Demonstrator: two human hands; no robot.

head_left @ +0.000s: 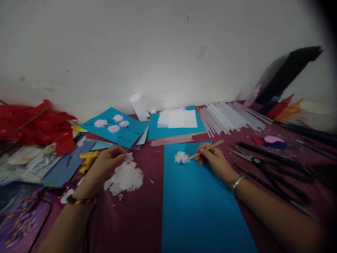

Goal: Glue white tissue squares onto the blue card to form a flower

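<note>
A large blue sheet [200, 207] lies on the dark red table, with a white ruffled paper cluster [181, 157] near its top. My right hand [212, 158] grips a flat wooden stick [206, 149], whose lower tip touches the cluster's right edge. To the left, a loose pile of white paper pieces [126, 178] sits on the table. My left hand [116, 157] hovers at the pile's upper left, fingers curled together; whether a piece is between them cannot be made out.
Behind are a blue card with pinkish flowers [113, 125], white squares [182, 118] and pale strips [229, 117]. A yellow glue gun [88, 161] is beside my left forearm. Black-handled scissors [271, 168] lie at right, red plastic [39, 123] at far left.
</note>
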